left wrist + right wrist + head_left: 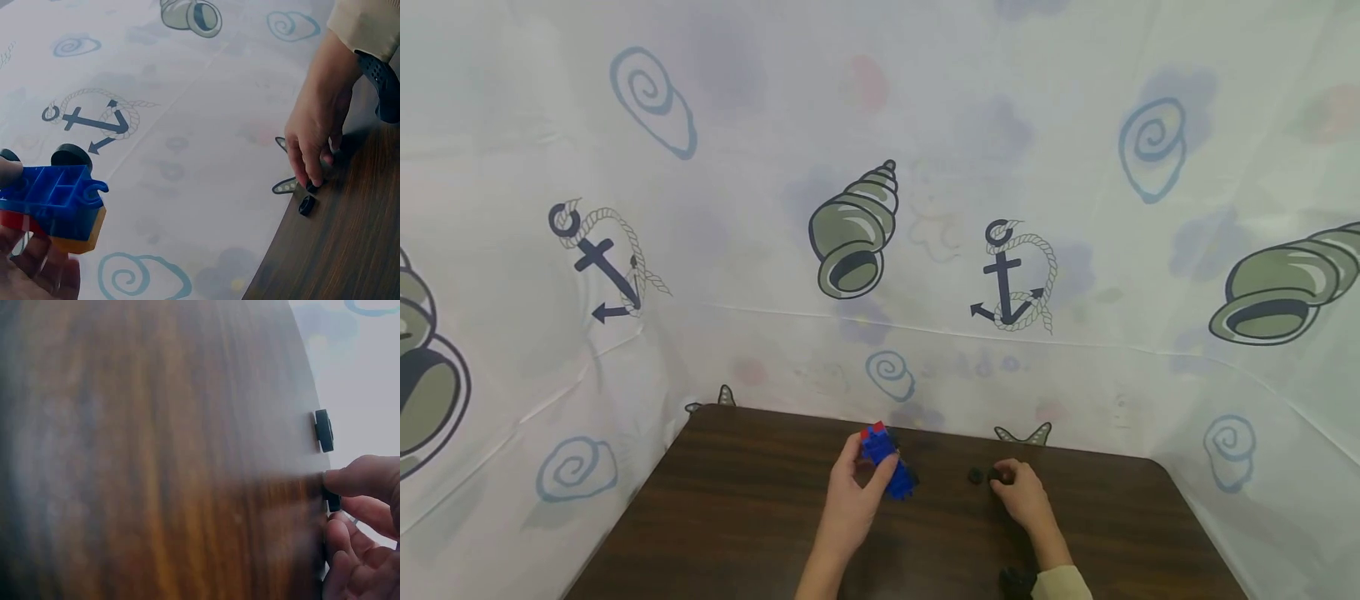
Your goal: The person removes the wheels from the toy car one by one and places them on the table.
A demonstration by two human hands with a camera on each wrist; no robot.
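Note:
My left hand (850, 500) holds a blue toy car (878, 447) up over the table, thumb on one side and fingers on the other. In the left wrist view the car's blue base (53, 194) shows a hook at its end, red and yellow parts beneath, and a black wheel (70, 157) fitted on its side. My right hand (1024, 497) is down at the tabletop, pinching a small black toy wheel (332, 500) between thumb and finger. A second loose black wheel (975, 476) lies just left of those fingertips, apart from them.
The dark wood-grain table (737, 500) ends at a far edge close beyond both hands. Behind it hangs a white curtain (737, 250) printed with shells and anchors. A black strap (381, 84) sits around my right wrist by the pale sleeve (1062, 583).

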